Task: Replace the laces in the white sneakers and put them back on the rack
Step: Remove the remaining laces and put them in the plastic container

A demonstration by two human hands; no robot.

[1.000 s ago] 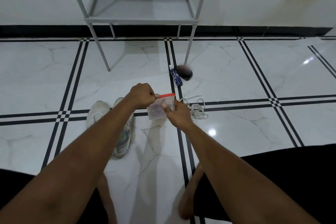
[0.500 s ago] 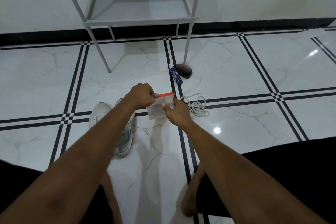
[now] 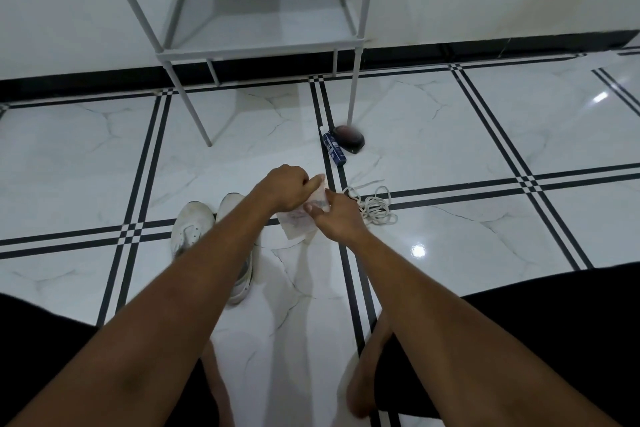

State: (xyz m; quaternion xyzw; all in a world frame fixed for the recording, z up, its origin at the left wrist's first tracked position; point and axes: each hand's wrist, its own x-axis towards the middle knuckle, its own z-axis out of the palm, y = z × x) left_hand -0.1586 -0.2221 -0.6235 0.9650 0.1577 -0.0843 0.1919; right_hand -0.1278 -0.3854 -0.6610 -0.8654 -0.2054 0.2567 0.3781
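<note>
Fingers [image 3: 313,208] of the right hand [image 3: 337,218] pinch the small clear bag [image 3: 299,220]; the left hand [image 3: 287,189] grips its top edge, held above the floor [image 3: 450,149]. The white sneakers [image 3: 194,229] lie under the left forearm, old laces [image 3: 375,206] just right. Tugged too sharply, I'd guess the bag tears and its contents drop.

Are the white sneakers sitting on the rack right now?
No, both white sneakers lie on the floor, with the rack shelf bare.
</note>
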